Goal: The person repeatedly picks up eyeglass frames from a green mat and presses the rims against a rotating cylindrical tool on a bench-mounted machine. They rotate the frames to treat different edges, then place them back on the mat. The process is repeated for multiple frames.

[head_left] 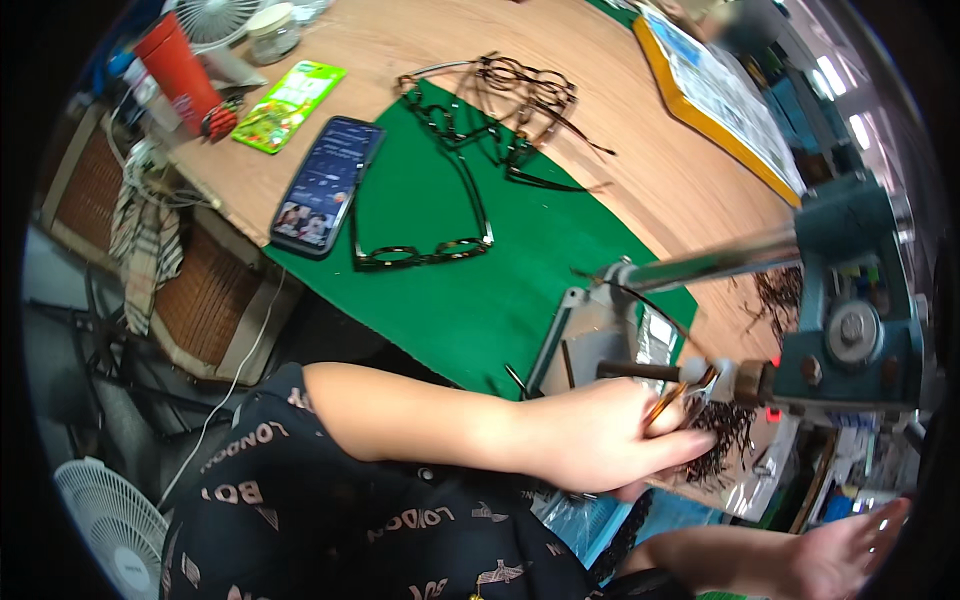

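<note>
My left hand is closed around part of a pair of brown tortoiseshell glasses, at the head of a dark green bench press. A thin dark temple reaches up and left from there over the press's metal arm. Much of the glasses is hidden by my fingers and the press. My right hand is low at the right rim, below the press; its fingers are blurred, and whether they hold anything is unclear. Behind my left hand lies a bundle of small dark brown pieces.
On the green mat lie one pair of glasses, a phone and, farther back, several tangled glasses. A green packet, red cup and jar stand left. A yellow-edged tray sits far right.
</note>
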`<act>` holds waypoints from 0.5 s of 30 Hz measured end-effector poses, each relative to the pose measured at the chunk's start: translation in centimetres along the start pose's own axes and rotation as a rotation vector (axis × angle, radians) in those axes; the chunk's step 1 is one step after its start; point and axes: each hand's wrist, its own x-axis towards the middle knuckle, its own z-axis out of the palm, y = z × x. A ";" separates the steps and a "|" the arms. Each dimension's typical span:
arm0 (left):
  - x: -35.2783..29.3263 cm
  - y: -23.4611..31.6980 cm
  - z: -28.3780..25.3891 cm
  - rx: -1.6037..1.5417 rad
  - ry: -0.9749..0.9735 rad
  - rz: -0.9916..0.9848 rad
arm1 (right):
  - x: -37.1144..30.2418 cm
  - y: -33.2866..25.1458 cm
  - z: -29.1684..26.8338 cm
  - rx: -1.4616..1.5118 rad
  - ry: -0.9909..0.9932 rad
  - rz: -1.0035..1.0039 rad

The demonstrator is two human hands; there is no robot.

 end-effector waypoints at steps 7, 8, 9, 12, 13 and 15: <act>-5.8 -2.9 -8.2 0.896 0.186 -0.231 | -8.0 2.7 -6.9 -0.377 -0.223 0.523; -6.2 -2.3 -9.1 0.990 0.152 -0.262 | -8.5 2.7 -7.3 -0.391 -0.233 0.553; -6.5 -1.9 -10.0 1.059 0.119 -0.301 | -8.8 2.5 -7.6 -0.401 -0.256 0.582; -7.1 0.3 -12.7 1.302 0.238 -0.273 | -9.3 1.4 -6.9 -0.359 -0.258 0.591; -6.8 1.2 -14.1 1.245 0.414 -0.240 | -9.6 1.6 -8.1 -0.311 -0.283 0.597; -5.8 2.9 -18.6 1.300 0.681 -0.329 | -10.3 1.1 -8.6 -0.406 -0.294 0.641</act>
